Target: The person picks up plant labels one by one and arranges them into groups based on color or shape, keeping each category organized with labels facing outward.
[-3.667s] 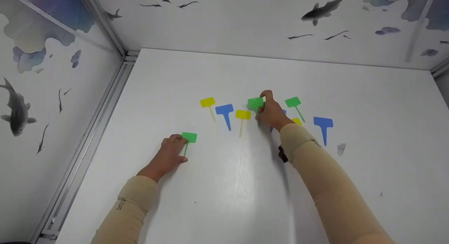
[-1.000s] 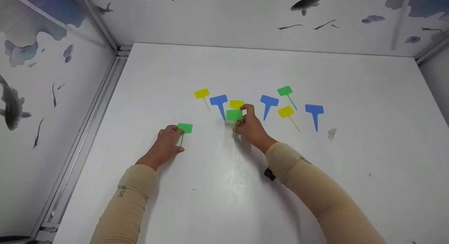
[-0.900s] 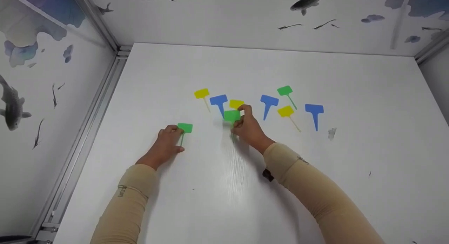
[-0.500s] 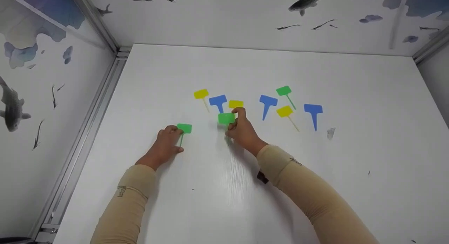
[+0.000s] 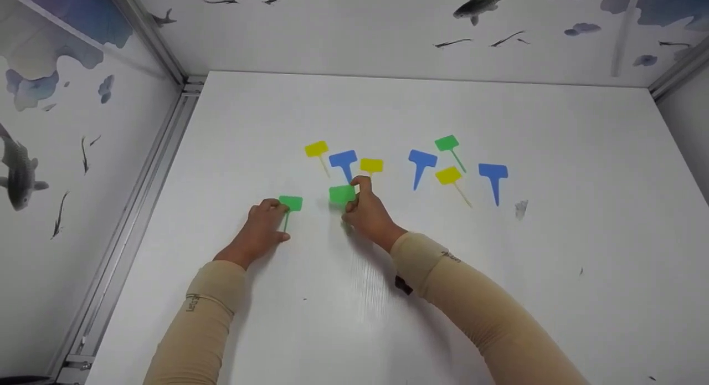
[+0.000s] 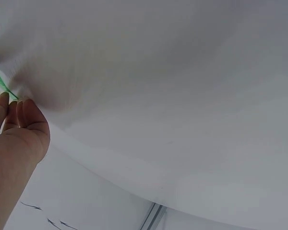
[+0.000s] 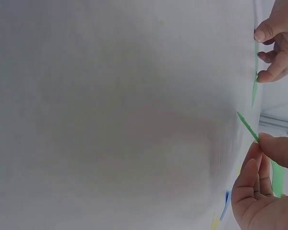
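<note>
A T-shaped green plant label (image 5: 342, 195) is in my right hand (image 5: 370, 214), which pinches its stem between thumb and fingers. The right wrist view shows the pointed stem end (image 7: 247, 126) sticking out past the fingertips. My left hand (image 5: 262, 228) rests on the table around another green plant label (image 5: 291, 203). Its fingers touch the left edge of that label's head, and the thumb lies apart, near the lower stem. Behind my right hand lie a blue label (image 5: 343, 158) and a yellow label (image 5: 371, 165), the yellow one's stem mostly hidden.
Further labels lie flat on the white table (image 5: 332, 340): yellow (image 5: 316, 148) at the left, blue (image 5: 423, 158), green (image 5: 447, 143), yellow (image 5: 448, 175) and blue (image 5: 493, 170) to the right. Printed walls (image 5: 354, 36) border the back and left.
My right hand has carried its green label left and nearer, away from the right-hand group toward my left hand. The left hand keeps its place on the other green label.
</note>
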Motion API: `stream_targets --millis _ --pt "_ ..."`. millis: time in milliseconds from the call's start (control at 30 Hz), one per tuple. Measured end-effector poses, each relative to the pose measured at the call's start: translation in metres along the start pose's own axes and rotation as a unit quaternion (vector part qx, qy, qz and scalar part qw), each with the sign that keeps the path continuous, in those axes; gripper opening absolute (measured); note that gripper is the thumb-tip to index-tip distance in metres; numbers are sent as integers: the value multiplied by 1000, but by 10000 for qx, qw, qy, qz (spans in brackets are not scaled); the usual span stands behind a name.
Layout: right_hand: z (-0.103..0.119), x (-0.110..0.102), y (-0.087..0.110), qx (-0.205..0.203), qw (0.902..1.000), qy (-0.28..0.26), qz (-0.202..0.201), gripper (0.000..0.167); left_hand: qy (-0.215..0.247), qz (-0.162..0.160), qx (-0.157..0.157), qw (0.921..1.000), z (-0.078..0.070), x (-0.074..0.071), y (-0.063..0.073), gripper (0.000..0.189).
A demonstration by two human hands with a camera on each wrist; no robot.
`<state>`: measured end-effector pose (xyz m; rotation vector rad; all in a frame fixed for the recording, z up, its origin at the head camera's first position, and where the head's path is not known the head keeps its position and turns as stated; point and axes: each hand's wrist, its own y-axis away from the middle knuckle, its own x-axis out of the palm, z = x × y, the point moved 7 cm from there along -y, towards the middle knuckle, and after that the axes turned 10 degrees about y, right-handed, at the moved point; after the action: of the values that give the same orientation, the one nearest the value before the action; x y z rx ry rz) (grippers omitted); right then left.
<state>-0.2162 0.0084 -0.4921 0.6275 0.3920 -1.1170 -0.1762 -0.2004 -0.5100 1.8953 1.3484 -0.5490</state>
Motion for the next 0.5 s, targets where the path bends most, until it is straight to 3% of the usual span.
stream_targets --millis 200,500 --pt "6 10 1 3 9998 -93 189 66 73 23 -17 10000 0 0 2 63" --pt "9 17 -1 2 9999 1 155 65 82 69 -57 9999 1 0 -2 64"
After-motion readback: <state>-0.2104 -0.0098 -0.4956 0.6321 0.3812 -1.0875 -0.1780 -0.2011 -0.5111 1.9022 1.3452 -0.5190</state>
